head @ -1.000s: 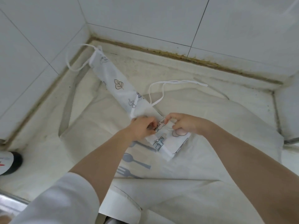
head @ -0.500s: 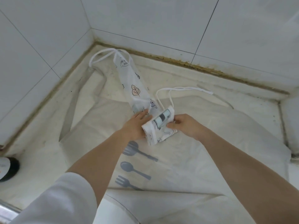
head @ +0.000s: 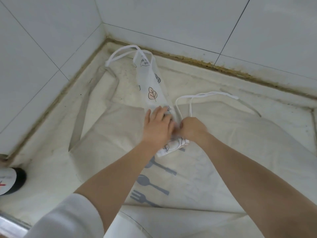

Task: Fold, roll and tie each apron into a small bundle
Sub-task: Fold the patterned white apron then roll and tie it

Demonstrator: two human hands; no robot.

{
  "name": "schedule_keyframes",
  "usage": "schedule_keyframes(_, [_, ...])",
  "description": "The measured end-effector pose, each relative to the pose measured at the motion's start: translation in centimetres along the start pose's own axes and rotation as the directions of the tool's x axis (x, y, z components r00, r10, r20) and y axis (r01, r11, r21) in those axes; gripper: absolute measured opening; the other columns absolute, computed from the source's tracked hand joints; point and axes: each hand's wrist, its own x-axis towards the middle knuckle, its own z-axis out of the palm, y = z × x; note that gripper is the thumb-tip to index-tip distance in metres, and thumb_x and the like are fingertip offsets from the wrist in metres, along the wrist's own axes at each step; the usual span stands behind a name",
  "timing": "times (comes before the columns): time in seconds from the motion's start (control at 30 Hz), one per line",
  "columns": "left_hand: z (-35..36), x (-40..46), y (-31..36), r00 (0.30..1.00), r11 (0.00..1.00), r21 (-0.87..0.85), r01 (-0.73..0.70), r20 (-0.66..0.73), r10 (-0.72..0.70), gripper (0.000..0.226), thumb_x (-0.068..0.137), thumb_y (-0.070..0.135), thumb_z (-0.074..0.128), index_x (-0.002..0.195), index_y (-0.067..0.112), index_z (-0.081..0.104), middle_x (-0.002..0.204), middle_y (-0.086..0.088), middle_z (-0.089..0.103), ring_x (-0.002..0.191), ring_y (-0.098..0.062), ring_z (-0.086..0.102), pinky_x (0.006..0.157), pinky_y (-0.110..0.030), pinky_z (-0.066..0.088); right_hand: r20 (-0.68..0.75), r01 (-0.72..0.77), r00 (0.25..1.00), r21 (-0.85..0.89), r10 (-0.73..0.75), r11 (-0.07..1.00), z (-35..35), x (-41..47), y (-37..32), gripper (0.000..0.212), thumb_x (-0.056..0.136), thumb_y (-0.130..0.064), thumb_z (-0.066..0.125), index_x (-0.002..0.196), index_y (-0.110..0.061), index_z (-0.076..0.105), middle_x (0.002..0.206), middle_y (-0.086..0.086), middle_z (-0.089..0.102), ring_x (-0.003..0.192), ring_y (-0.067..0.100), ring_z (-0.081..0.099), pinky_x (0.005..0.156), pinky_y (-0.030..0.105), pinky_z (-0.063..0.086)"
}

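A white printed apron (head: 151, 88), folded into a long narrow strip, runs from the far corner toward me. Its near end is rolled into a small roll (head: 173, 147) under my hands. My left hand (head: 158, 125) lies flat on the strip with straight fingers, pressing it down. My right hand (head: 193, 128) is curled round the roll beside it. A white neck loop (head: 120, 54) lies at the far end. Two white tie strings (head: 205, 96) trail to the right behind my right hand.
A second cream apron (head: 240, 143) with grey cutlery prints (head: 152, 182) is spread over the counter beneath. White tiled walls (head: 171, 18) close the corner at left and back. A dark bottle with a white label (head: 10, 182) stands at the left edge.
The roll has advanced further up the strip, away from me. My left hand went from pinching the end to pressing flat. The strip swung more upright.
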Motion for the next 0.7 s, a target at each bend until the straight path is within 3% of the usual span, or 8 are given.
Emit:
schedule_keyframes(0.07, [1.3,-0.3,0.4,0.99,0.989,0.145,-0.037,0.139,0.016,0.097,0.076,0.061,-0.016,0.144,0.014,0.033,0.156,-0.001,0.018,0.145,-0.021,0.009,0.11,-0.041,-0.015,0.005,0.077,0.997,0.065,-0.077,0.995,1.0,-0.1,0.3,0.014,0.086,-0.026,0.052,0.095,-0.016,0.054,0.083,0.001,0.058,0.088,0.026,0.061,0.066,0.028,0.043])
schedule_keyframes(0.13, [1.7,-0.3,-0.3,0.984,0.977,0.205,-0.059,0.179,0.022,0.101,0.071,0.066,-0.02,0.15,0.015,0.015,0.158,-0.001,0.007,0.146,-0.02,0.001,0.11,-0.039,-0.018,-0.007,0.162,0.986,0.266,-0.166,0.95,1.3,-0.4,1.3,0.035,0.086,-0.016,0.052,0.121,-0.017,0.048,0.081,-0.003,0.056,0.086,0.024,0.06,0.071,0.028,0.042])
schedule_keyframes(0.2, [1.8,0.1,-1.2,0.965,0.965,0.225,-0.136,0.251,0.077,0.1,0.069,0.069,-0.014,0.151,0.015,0.003,0.159,-0.001,-0.002,0.146,-0.018,-0.004,0.113,-0.038,-0.015,0.009,0.227,0.97,0.312,-0.242,0.923,0.6,-0.3,2.3,0.047,0.087,-0.01,0.047,0.133,-0.021,0.042,0.077,-0.003,0.057,0.078,0.024,0.058,0.07,0.028,0.044])
schedule_keyframes(0.27, [1.7,0.0,-1.6,0.945,0.947,0.246,-0.209,0.3,0.131,0.105,0.066,0.076,-0.007,0.15,0.013,-0.002,0.159,-0.003,-0.006,0.146,-0.017,-0.007,0.114,-0.037,-0.014,0.036,0.283,0.957,0.097,-0.287,0.954,-0.1,0.1,3.1,0.045,0.089,-0.012,0.045,0.133,-0.024,0.043,0.095,0.006,0.063,0.088,0.029,0.06,0.074,0.031,0.045])
schedule_keyframes(0.37, [1.6,0.0,-1.5,0.924,0.919,0.266,-0.291,0.329,0.197,0.114,0.061,0.082,-0.001,0.15,0.011,-0.003,0.159,-0.002,-0.005,0.146,-0.016,-0.005,0.111,-0.036,-0.019,0.029,0.337,0.939,-0.29,-0.344,0.896,-0.8,0.4,4.1,0.026,0.095,-0.031,0.046,0.118,-0.02,0.05,0.112,0.007,0.061,0.104,0.03,0.057,0.077,0.033,0.042])
schedule_keyframes(0.47, [1.7,0.2,-1.4,0.895,0.883,0.295,-0.366,0.37,0.248,0.116,0.06,0.086,0.006,0.149,0.014,-0.008,0.158,0.001,-0.009,0.145,-0.016,-0.01,0.111,-0.038,-0.02,0.035,0.324,0.939,-0.419,-0.341,0.849,-1.5,0.1,5.5,0.031,0.098,-0.04,0.039,0.111,-0.016,0.052,0.108,0.009,0.06,0.101,0.03,0.057,0.072,0.032,0.038])
schedule_keyframes(0.57, [1.9,0.3,-1.3,0.869,0.867,0.273,-0.416,0.399,0.291,0.113,0.063,0.086,0.018,0.15,0.018,-0.008,0.157,0.005,-0.013,0.145,-0.016,-0.013,0.11,-0.039,-0.022,-0.008,0.22,0.964,-0.541,-0.266,0.812,-1.6,-0.9,7.2,0.039,0.101,-0.041,0.031,0.111,-0.012,0.054,0.107,0.01,0.061,0.098,0.031,0.06,0.069,0.032,0.037])
schedule_keyframes(0.7, [2.0,0.7,-1.1,0.841,0.836,0.264,-0.481,0.409,0.354,0.119,0.055,0.088,0.011,0.151,0.019,-0.001,0.158,0.004,-0.007,0.146,-0.016,-0.007,0.112,-0.038,-0.018,-0.041,0.119,0.986,-0.494,-0.16,0.862,-1.9,-2.3,6.3,0.028,0.094,-0.029,0.039,0.113,-0.014,0.052,0.11,0.007,0.06,0.101,0.029,0.059,0.07,0.031,0.038])
